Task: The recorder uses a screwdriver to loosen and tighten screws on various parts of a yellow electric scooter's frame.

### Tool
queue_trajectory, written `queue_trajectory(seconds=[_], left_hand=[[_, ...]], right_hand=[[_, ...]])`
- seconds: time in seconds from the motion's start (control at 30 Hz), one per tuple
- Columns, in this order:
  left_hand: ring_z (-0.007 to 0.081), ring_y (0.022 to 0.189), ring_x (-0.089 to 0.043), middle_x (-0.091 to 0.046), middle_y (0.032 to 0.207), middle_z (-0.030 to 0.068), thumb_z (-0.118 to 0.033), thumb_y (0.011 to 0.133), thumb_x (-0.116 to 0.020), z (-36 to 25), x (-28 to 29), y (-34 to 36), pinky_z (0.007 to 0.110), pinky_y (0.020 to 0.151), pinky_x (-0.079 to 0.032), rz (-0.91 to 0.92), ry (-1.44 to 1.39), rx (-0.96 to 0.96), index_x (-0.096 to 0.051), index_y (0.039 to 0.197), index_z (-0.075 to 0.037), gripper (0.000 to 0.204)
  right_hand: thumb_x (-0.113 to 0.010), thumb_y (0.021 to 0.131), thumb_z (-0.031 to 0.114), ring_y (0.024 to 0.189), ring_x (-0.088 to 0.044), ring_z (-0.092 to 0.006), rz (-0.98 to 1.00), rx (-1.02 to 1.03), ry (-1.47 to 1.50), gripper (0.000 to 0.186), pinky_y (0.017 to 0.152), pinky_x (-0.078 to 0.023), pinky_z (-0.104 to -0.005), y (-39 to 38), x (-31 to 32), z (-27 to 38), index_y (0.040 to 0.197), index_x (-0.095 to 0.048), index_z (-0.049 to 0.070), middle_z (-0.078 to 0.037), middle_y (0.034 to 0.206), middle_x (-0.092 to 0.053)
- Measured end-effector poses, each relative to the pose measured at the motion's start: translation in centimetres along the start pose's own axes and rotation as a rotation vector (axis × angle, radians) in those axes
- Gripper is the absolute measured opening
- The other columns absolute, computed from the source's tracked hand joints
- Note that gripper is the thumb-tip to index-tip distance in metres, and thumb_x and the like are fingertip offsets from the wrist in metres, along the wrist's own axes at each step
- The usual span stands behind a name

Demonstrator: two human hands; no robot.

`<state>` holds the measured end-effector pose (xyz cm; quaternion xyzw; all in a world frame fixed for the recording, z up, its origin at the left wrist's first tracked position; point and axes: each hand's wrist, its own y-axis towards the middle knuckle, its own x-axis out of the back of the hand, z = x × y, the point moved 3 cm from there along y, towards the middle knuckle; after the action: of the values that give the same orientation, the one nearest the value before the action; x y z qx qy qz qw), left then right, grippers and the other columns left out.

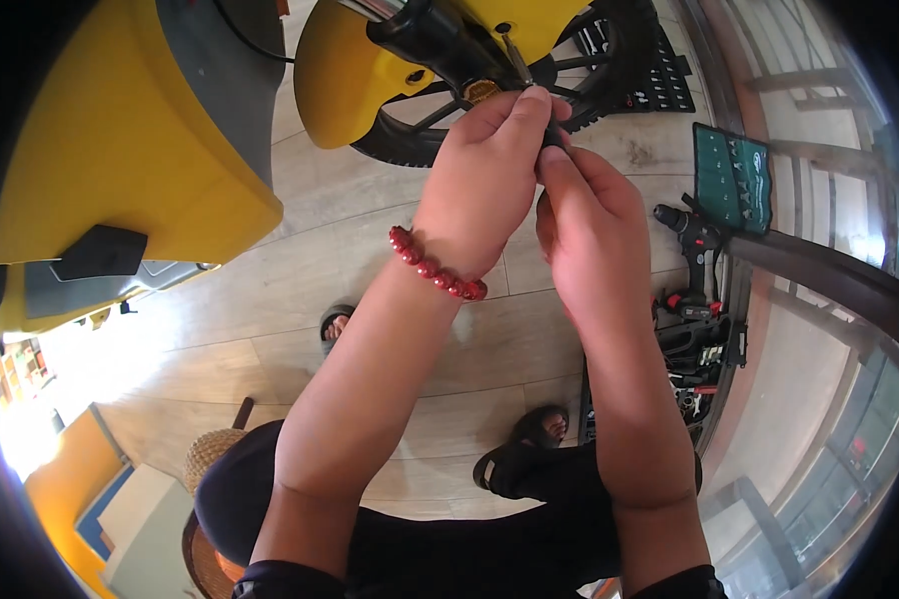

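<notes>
Both my hands close around a screwdriver (519, 64) at the top middle. Its thin metal shaft points away from me, with the tip at a hole in the yellow fender (342, 85). My left hand (494, 150), a red bead bracelet on its wrist, pinches the front part by the shaft. Lower down, my right hand (594, 205) grips the dark handle, which my fingers mostly cover. Just beyond are a black fork leg (425, 45) and a spoked wheel (629, 75) with a black tyre. Whether the tip sits in a screw is too small to tell.
A large yellow and grey vehicle body (100, 130) fills the upper left. To the right lie an open socket set (661, 85), a green tool pouch (734, 180), a cordless drill (694, 245) and a tray of tools (689, 369). A woven chair (213, 454) stands at lower left.
</notes>
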<state>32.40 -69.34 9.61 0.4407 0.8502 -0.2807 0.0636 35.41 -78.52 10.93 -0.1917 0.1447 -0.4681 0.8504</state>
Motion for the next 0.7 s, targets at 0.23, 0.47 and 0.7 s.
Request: queue_trajectory(seconds=[0.23, 0.47, 0.7], left_hand=[[0.0118, 0.073, -0.052, -0.058, 0.079, 0.0054, -0.026, 0.092, -0.045, 0.7, 0.0, 0.9, 0.024, 0.067, -0.043, -0.011, -0.046, -0.004, -0.058, 0.093, 0.002, 0.03], [0.0124, 0.072, -0.053, -0.058, 0.079, 0.0059, -0.026, 0.092, -0.046, 0.7, 0.3, 1.4, 0.023, 0.068, -0.043, -0.046, 0.044, -0.042, -0.058, 0.093, 0.002, 0.031], [0.0116, 0.073, -0.053, -0.058, 0.079, 0.0053, -0.026, 0.093, -0.045, 0.8, 0.3, 1.3, 0.023, 0.069, -0.043, -0.055, 0.043, -0.019, -0.059, 0.093, 0.002, 0.032]], right_hand=[[-0.049, 0.087, 0.017, 0.047, -0.035, -0.0041, -0.06, 0.04, 0.162, 0.028, 0.042, -0.027, -0.0237, 0.8, -0.5, -1.1, 0.067, -0.054, -0.002, 0.002, 0.052, -0.044], [-0.049, 0.087, 0.018, 0.048, -0.036, -0.0038, -0.012, 0.054, 0.192, 0.027, 0.043, -0.027, -0.0226, 1.7, -0.6, -1.6, 0.068, -0.055, -0.001, 0.002, 0.053, -0.045], [-0.047, 0.09, 0.016, 0.043, -0.032, -0.0025, 0.055, 0.009, 0.383, 0.02, 0.039, -0.024, -0.0207, 1.9, -0.9, -2.1, 0.08, -0.055, 0.0, 0.005, 0.053, -0.042]])
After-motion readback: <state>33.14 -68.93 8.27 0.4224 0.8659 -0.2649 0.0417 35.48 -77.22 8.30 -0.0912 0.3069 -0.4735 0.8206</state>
